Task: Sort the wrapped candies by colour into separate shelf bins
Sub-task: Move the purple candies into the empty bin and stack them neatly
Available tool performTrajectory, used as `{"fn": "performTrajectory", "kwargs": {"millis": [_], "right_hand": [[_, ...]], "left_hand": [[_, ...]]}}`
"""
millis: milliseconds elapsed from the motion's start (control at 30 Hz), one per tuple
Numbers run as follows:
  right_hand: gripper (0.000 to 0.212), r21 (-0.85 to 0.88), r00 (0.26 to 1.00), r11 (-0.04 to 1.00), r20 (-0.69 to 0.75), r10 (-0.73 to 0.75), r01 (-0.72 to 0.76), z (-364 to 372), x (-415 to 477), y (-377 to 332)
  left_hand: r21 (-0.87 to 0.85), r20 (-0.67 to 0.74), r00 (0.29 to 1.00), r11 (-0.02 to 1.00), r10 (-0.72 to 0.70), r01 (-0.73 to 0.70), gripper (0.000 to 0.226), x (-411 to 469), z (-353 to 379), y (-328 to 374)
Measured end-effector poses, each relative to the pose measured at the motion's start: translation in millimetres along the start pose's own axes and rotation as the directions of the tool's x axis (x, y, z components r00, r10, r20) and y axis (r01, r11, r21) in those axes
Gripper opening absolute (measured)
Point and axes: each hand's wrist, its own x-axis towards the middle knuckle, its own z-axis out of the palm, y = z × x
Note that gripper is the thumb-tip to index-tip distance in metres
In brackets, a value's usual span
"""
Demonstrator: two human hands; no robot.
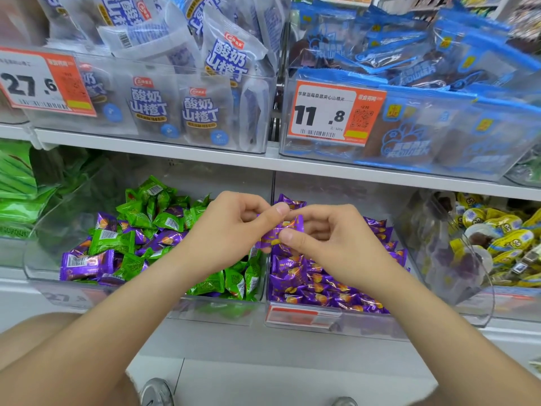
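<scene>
One purple candy (288, 225) is pinched by the left hand (231, 230) and the right hand (336, 244) over the edge between the mixed bin (46, 230) and the purple bin (366, 323).

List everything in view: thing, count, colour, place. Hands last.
green candies: many, green, lower left bin
stray purple candies: several, purple, same bin
purple candies: many, purple, lower middle bin
held candy: one, purple, above the lower bins
white packets: many, white-blue, upper left bin
blue packets: many, blue, upper right bin
yellow snacks: many, yellow, lower right bin
price tags: two, orange-white, upper bins' fronts
left hand: pinches held candy
right hand: pinches held candy
</scene>
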Motion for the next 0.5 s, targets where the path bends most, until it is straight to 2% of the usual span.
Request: {"fn": "performTrajectory", "kwargs": {"millis": [100,200,300,433,500], "right_hand": [[0.021,0.156,0.990,0.981,-0.056,0.127,-0.117,-5.5,-0.8,1.7],[0.019,0.223,0.980,0.956,-0.017,0.197,-0.188,-10.6,-2.9,2.9],[0.017,0.104,0.987,0.982,0.041,0.156,-0.160,-13.7,-5.3,3.3],[0.010,-0.106,0.992,0.987,0.001,0.125,-0.125,-23.8,-6.1,7.6],[0.011,-0.209,0.991,0.970,0.029,0.132,-0.123,-28.1,-5.9,12.2]], "left_hand": [[-0.088,0.100,0.995,0.996,-0.007,0.016,0.014,-1.9,-3.0,0.6],[-0.123,0.128,0.992,0.992,-0.002,0.018,0.016,-2.5,-2.0,-0.9],[-0.107,0.083,0.997,0.994,0.010,-0.001,0.018,-2.5,-2.8,-0.8],[0.055,-0.037,0.997,0.996,0.074,-0.072,0.021,0.7,-5.6,-6.3],[0.109,-0.073,0.994,0.992,0.075,-0.067,0.019,4.6,-5.5,-12.5]]}}
